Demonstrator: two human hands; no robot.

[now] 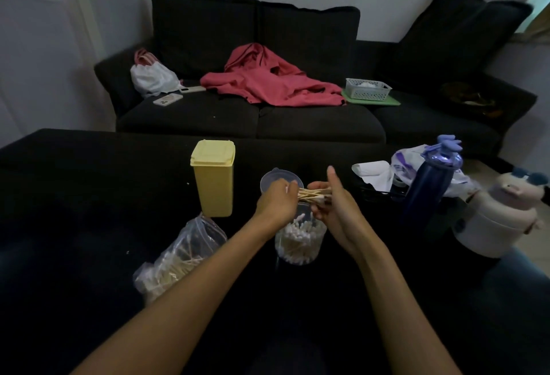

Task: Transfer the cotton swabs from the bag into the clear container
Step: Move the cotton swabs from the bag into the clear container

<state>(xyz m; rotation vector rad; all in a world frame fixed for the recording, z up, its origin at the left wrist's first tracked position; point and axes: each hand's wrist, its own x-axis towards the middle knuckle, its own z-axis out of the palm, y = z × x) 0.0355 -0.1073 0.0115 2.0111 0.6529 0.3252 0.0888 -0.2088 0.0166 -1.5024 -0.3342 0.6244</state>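
swab bundle [311, 194] ends hidden by fingers [293, 188]

A home living room, it seems, though the light is dim: a dark sofa [253, 112] along the wall carries a red garment [268, 82], a phone [167, 99] and a white basket [368, 88].

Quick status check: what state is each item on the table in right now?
clear container: open, upright, mostly full of swabs
container lid: off, behind the hands
bag: open, lying down, swabs left inside
swab bundle: held by both hands above container
left hand: gripping bundle
right hand: gripping bundle
yellow box: lid closed
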